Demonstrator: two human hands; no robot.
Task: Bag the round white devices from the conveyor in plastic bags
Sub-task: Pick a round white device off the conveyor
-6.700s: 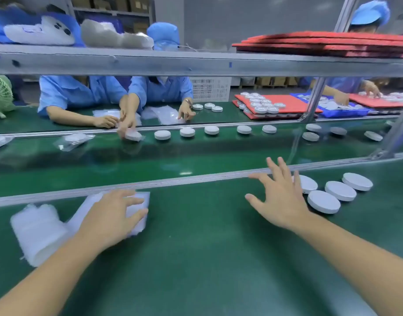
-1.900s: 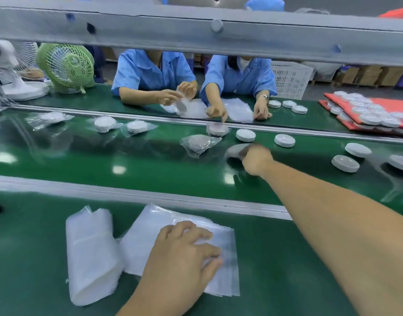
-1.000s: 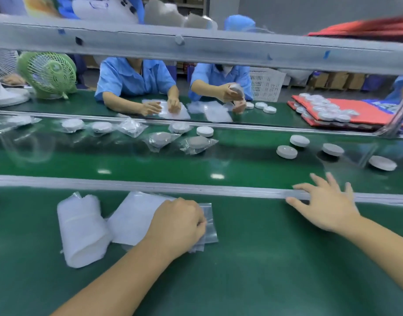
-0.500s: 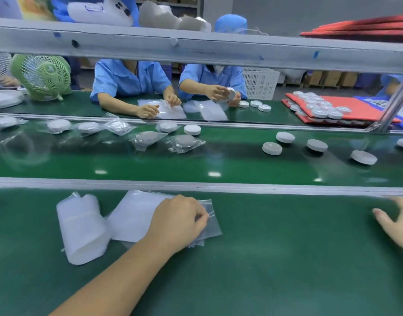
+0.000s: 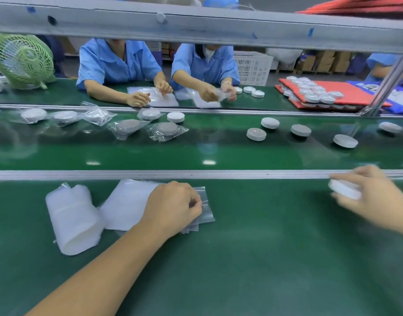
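A round white device (image 5: 345, 189), blurred, its width running left to right, sits in the curled fingers of the right hand (image 5: 370, 193) just over the green worktable (image 5: 264, 258) beside the conveyor (image 5: 196, 151) — that hand showed empty a moment ago — while the left hand (image 5: 173, 206) pinches a corner of the plastic bags (image 5: 127, 204), blue-clad workers (image 5: 118, 62) opposite.

Motion blur smears the right hand (image 5: 369, 192) and the round white device (image 5: 344, 189) it grips, so their outlines cannot be made out; its forearm runs off the right edge. The left hand (image 5: 173, 206) covers part of the plastic bags (image 5: 127, 204) it pinches. A metal beam (image 5: 196, 26) hides the heads of two workers (image 5: 118, 62) opposite.
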